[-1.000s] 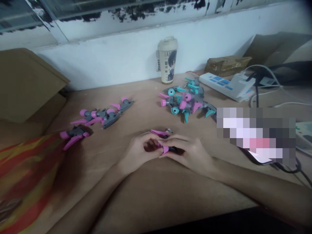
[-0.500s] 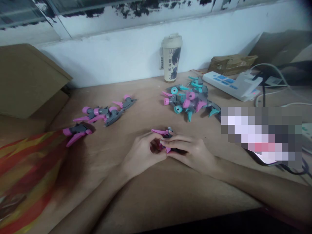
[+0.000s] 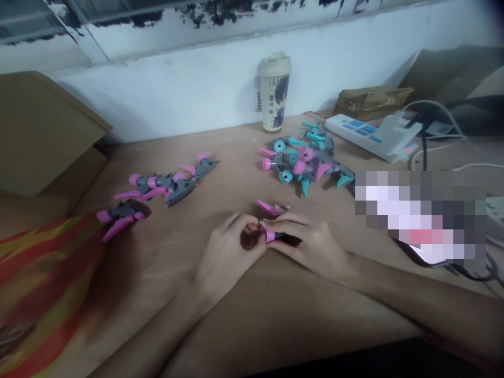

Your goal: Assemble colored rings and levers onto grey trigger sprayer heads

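Observation:
Between my two hands, near the table's middle, is a pink-and-grey trigger spray head [image 3: 270,234]. Its pink trigger points up and left beyond my fingers, and its pink collar shows between my fingertips; much of the grey body is hidden. My right hand [image 3: 311,236] is closed round it from the right. From the left, my left hand [image 3: 232,247] has thumb and fingers curled in a pinch at the collar end. Further back lies a pile of teal and pink spray heads [image 3: 303,167]. Several pink-and-grey spray heads [image 3: 165,184] lie to the left.
A lidded coffee cup [image 3: 273,94] stands against the wall. On the right are a white power strip [image 3: 362,131] with cables, a blurred-out phone-like device [image 3: 417,226] and a taped brown package [image 3: 370,102]. Cardboard [image 3: 43,131] and a red-yellow bag [image 3: 51,283] occupy the left.
The spray head has turned in my fingers: its trigger now points more upward and right of before, and more of the pink collar shows. Both hands stay in nearly the same place.

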A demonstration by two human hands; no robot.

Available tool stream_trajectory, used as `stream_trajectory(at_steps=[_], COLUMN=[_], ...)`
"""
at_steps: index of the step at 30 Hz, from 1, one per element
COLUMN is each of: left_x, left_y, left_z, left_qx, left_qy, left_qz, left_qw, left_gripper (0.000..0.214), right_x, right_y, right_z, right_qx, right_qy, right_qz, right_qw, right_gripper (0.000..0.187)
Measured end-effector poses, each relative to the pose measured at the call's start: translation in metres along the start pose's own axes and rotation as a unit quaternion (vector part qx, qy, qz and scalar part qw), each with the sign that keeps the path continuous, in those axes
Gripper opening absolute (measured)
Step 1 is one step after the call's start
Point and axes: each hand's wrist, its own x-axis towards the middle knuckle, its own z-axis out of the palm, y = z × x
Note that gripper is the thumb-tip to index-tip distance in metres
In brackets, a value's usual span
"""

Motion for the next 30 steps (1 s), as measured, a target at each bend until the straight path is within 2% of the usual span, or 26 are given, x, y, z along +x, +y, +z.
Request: stream_trajectory(at_steps=[2, 5, 9, 17, 25, 30], left_x=[-0.002, -0.003, -0.002, -0.004, -0.004, -0.003], left_y=[0.001, 0.002, 0.000, 0.003, -0.005, -0.007], left_z=[0.001, 0.002, 0.002, -0.003, -0.005, -0.005], left_qx=[0.022, 0.025, 0.003, -0.047, -0.012, -0.003], left_qy=[0.023, 0.021, 0.021, 0.077, 0.113, 0.103], left_qz=[-0.005, 0.008, 0.051, 0.132, 0.229, 0.237], left_qw=[0.999, 0.999, 0.998, 0.987, 0.967, 0.966], left_gripper=[0.006, 0.001, 0.004, 0.008, 0.019, 0.022], right_x=[0.000, 0.000, 0.004, 0.005, 0.006, 0.012], right_y=[0.000, 0.000, -0.001, -0.001, -0.001, 0.003], right_z=[0.000, -0.001, -0.004, -0.006, -0.009, -0.015], right_qx=[-0.004, 0.003, 0.039, 0.138, 0.239, 0.302], right_qy=[0.002, -0.001, -0.004, 0.019, -0.024, -0.067], right_qz=[0.006, 0.021, 0.065, 0.117, 0.158, 0.199], right_qw=[1.000, 1.000, 0.997, 0.983, 0.958, 0.930], right_gripper=[0.017, 0.017, 0.021, 0.026, 0.031, 0.035])
